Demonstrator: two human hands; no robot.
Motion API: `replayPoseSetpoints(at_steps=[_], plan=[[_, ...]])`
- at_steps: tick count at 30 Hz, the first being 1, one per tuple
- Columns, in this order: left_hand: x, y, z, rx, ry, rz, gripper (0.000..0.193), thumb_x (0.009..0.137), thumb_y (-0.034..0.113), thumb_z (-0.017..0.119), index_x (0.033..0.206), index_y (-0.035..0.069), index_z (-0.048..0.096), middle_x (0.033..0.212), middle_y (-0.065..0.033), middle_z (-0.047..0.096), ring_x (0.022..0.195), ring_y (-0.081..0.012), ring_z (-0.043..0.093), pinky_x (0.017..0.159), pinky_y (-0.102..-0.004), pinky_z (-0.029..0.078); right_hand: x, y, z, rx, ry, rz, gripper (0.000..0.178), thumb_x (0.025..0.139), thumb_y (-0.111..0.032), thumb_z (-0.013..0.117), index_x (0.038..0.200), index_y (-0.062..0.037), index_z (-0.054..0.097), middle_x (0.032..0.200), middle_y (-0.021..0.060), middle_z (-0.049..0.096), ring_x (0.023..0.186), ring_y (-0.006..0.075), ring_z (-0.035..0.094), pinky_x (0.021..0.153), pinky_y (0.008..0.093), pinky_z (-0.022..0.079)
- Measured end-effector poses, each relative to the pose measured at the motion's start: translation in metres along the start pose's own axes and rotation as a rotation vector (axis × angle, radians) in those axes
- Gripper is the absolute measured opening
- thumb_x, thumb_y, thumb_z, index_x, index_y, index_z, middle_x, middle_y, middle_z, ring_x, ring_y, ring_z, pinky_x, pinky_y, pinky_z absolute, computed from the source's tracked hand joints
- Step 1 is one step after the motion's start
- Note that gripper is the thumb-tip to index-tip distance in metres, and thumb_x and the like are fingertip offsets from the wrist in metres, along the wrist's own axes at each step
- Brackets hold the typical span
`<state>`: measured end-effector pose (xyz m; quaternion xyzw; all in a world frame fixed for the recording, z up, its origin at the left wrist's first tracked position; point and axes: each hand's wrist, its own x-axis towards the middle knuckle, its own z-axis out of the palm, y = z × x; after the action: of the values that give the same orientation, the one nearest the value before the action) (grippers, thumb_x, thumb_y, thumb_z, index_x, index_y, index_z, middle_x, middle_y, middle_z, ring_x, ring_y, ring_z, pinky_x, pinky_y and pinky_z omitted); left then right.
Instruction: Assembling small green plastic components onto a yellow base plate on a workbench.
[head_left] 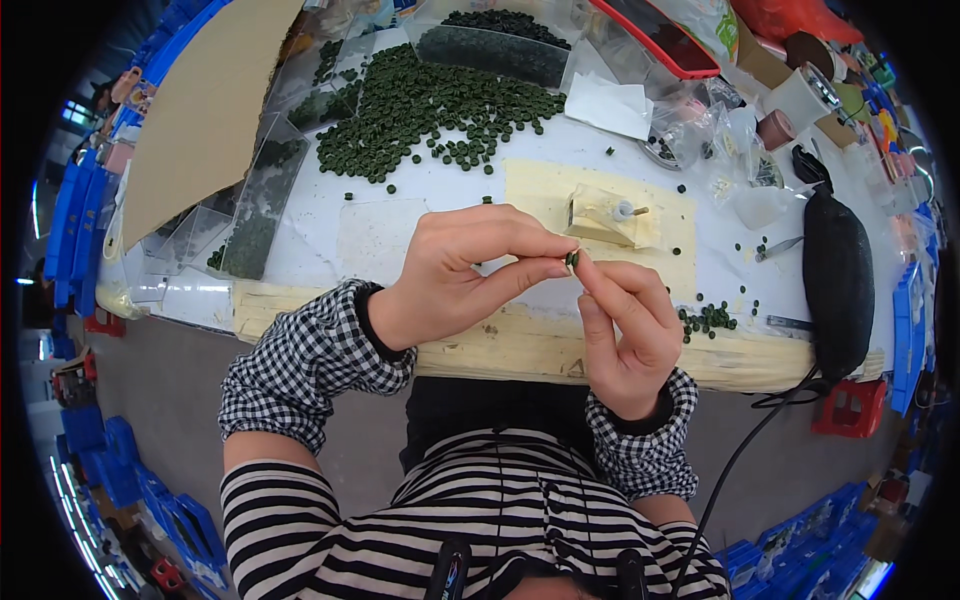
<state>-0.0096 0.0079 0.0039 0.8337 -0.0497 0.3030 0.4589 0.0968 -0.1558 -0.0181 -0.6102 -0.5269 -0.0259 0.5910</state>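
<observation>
Over the table's front edge my two hands meet at the fingertips. A small dark green round piece (571, 259) is pinched between the thumb and forefinger of my left hand (465, 265). My right hand (630, 325) has its fingers closed together, the forefinger tip against the same piece; whether it grips something small of its own is hidden. Just beyond the hands stands a block wrapped in cream tape (610, 215), with a short peg on its side. A large heap of similar green pieces (430, 105) spreads over the far left of the white table.
A cardboard sheet (205, 110) and clear plastic trays (265, 210) of green pieces lie at the left. A smaller pile of green pieces (708, 318) is right of my hands. A black pouch (838, 285) with a cable, a white paper (608, 105) and a red-framed phone (662, 35) lie farther right.
</observation>
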Motion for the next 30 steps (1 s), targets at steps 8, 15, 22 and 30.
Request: replayPoseSetpoints(at_steps=[8,15,22,30], plan=[[-0.0007,0.0000,0.0005,0.012,0.007,0.003,0.023,0.079,-0.004,0.071,0.101,-0.002,0.070,0.091,-0.0123,0.071,0.081,-0.0197,0.069,0.070,-0.0268,0.054,0.0009,-0.0002,0.0004,-0.005,-0.009,0.003,0.037,0.077,0.009,0.067,0.113,-0.0010,0.068,0.092,0.0105,0.064,0.075,0.0189,0.062,0.066,0.0261,0.050],[-0.0008,-0.0015,0.0007,0.013,0.018,0.012,0.022,0.079,-0.004,0.071,0.100,-0.002,0.070,0.090,-0.0120,0.072,0.081,-0.0197,0.069,0.070,-0.0266,0.054,0.0004,0.0006,0.0010,0.008,-0.009,-0.004,0.037,0.077,0.009,0.067,0.113,-0.0010,0.068,0.092,0.0104,0.064,0.075,0.0188,0.062,0.066,0.0260,0.050],[-0.0012,-0.0016,-0.0001,0.008,0.037,0.010,0.020,0.078,-0.004,0.072,0.099,-0.003,0.070,0.089,-0.0126,0.071,0.081,-0.0194,0.069,0.070,-0.0267,0.054,0.0000,0.0014,0.0010,0.002,-0.015,-0.012,0.036,0.078,0.009,0.067,0.113,-0.0010,0.068,0.092,0.0102,0.064,0.075,0.0186,0.062,0.066,0.0259,0.050],[-0.0015,0.0003,0.0009,0.003,0.035,-0.011,0.020,0.078,-0.005,0.072,0.098,-0.004,0.070,0.087,-0.0129,0.071,0.079,-0.0197,0.069,0.069,-0.0261,0.054,-0.0003,0.0007,0.0013,0.000,-0.009,-0.001,0.036,0.078,0.009,0.067,0.113,-0.0010,0.068,0.093,0.0105,0.064,0.076,0.0186,0.062,0.067,0.0257,0.050]])
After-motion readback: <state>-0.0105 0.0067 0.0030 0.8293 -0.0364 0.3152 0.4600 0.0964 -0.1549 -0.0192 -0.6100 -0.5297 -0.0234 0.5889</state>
